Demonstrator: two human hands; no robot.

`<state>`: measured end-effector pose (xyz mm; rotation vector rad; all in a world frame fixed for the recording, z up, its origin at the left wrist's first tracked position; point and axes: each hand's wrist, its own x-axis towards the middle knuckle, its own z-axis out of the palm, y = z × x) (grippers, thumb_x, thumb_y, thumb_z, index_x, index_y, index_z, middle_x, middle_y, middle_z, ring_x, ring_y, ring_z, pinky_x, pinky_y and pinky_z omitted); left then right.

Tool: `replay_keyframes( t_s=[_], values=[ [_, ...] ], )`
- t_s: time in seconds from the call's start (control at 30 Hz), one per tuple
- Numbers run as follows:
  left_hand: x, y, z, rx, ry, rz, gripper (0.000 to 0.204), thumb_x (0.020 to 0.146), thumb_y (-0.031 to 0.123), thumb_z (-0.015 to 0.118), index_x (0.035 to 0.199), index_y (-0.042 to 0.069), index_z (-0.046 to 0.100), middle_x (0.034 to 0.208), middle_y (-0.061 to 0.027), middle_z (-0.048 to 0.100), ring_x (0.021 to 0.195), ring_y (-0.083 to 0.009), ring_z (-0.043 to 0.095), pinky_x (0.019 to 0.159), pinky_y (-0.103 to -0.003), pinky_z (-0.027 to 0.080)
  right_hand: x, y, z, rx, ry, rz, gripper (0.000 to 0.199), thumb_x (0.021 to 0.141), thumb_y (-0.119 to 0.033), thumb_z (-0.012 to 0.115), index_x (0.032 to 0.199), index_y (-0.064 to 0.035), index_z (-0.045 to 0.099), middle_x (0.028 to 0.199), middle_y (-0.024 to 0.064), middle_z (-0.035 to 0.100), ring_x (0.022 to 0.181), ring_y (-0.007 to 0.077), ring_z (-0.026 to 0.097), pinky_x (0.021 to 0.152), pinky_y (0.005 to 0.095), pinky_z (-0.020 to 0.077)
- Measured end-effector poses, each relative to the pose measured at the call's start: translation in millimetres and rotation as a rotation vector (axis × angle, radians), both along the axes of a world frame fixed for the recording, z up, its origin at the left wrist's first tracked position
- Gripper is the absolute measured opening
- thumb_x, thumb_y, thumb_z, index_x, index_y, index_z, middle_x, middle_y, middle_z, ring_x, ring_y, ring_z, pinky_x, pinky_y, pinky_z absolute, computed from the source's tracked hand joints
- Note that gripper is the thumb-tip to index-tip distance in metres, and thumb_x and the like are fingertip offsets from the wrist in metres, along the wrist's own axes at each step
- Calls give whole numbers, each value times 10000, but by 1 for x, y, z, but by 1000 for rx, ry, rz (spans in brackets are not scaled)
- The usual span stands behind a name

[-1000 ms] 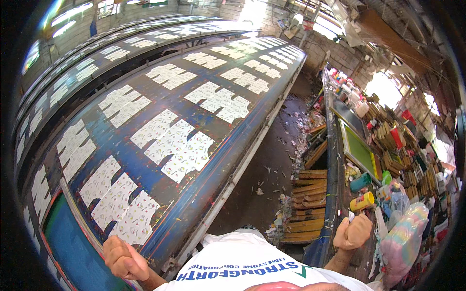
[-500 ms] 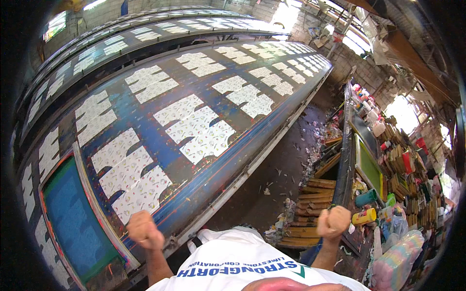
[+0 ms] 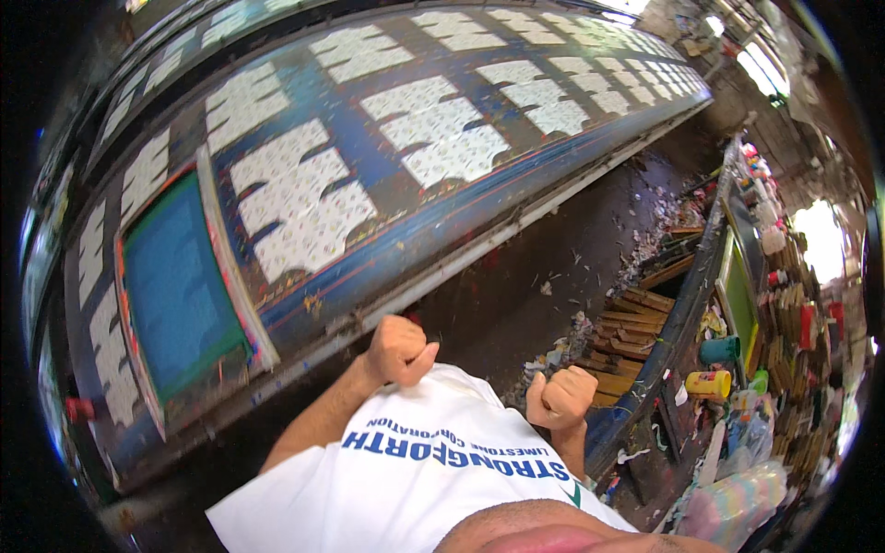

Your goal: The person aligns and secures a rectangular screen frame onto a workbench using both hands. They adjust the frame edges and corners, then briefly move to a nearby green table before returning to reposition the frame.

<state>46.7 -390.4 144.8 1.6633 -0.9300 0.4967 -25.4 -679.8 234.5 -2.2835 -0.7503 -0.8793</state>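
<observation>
My left hand (image 3: 401, 352) is closed in a fist in front of my chest, apart from the near edge of a long table. My right hand (image 3: 562, 398) is also a fist, to the right of it and slightly lower. Neither fist shows anything held. Beyond my left hand, white printed fabric pieces (image 3: 304, 203) cut in garment shapes lie flat in rows on the long blue-stained table (image 3: 387, 244). A screen-printing frame (image 3: 180, 281) with blue mesh and a green border rests on the table at the left, untouched.
To my right runs a dark-edged bench (image 3: 678, 336) with wooden frames (image 3: 631, 341) stacked beneath it. A yellow container (image 3: 708, 384), a teal container (image 3: 720, 349) and a wrapped pastel bundle (image 3: 737, 502) stand there. Scraps litter the aisle floor (image 3: 544, 286).
Both fists have come closer together in front of my chest, the left moving right and the right moving left. My view has turned, so the table and screen frame sit differently.
</observation>
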Motion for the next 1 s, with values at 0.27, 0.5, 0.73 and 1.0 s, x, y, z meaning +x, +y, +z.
replay_keyframes(
  t_s=[0.27,0.5,0.73,1.0],
  values=[
    [-91,10,14,107,-13,-3,471,784,24,713,473,111,370,453,-82,396,362,-286,393,387,-418,275,-86,39,-28,43,105,119,522,729,146,707,548,-112,292,496,45,290,399,249,273,459,385,193],
    [-207,53,19,163,138,169,460,783,35,721,477,99,384,461,-82,437,365,-289,417,391,-402,308,-133,87,-60,57,222,328,532,761,112,732,554,-124,303,494,52,302,395,248,290,450,388,208],
    [-287,123,23,138,163,543,478,774,-15,733,481,100,373,460,-76,414,364,-274,403,385,-394,278,-122,139,-58,-58,181,560,530,787,89,755,579,-137,324,508,40,335,396,237,292,444,369,224],
    [-355,229,13,168,173,899,478,782,1,742,510,101,363,480,-72,371,390,-276,399,405,-397,262,-95,245,-45,-99,91,675,560,874,67,747,614,-129,291,524,36,295,419,210,253,453,345,206]
  ],
)
